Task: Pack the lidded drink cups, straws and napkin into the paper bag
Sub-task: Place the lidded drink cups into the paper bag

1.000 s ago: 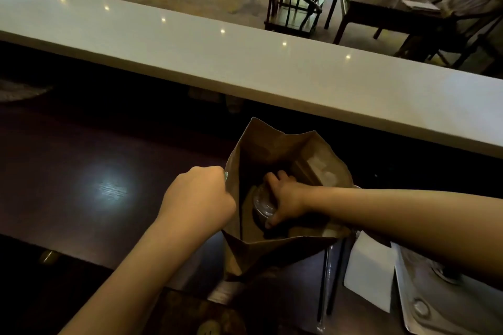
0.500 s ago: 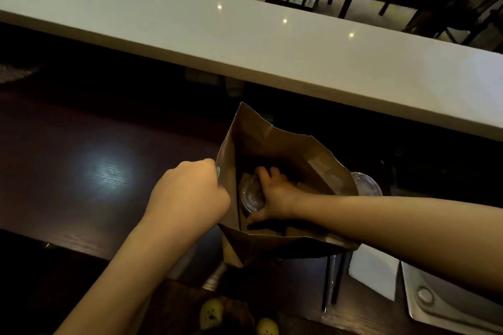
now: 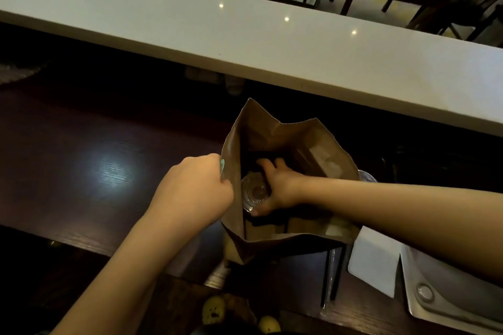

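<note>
A brown paper bag (image 3: 275, 133) stands open on the dark wooden counter. My left hand (image 3: 193, 190) pinches the bag's left rim and holds it apart. My right hand (image 3: 277, 187) reaches down inside the bag and grips a clear lidded drink cup (image 3: 253, 193) from its right side. A second lidded cup (image 3: 366, 175) shows only as a rim behind the bag's right edge. Two dark straws (image 3: 330, 277) lie on the counter just right of the bag's base. A white napkin (image 3: 374, 264) lies beside them, partly under my right forearm.
A metal tray (image 3: 449, 299) sits at the lower right corner. A raised pale bar top (image 3: 245, 35) runs across behind the bag. Yellow-patterned footwear (image 3: 215, 310) shows at the bottom edge. Chairs and a table stand in the room beyond.
My right hand and the cup have sunk a little deeper into the bag. The view has shifted down slightly, and my left hand keeps its hold on the rim.
</note>
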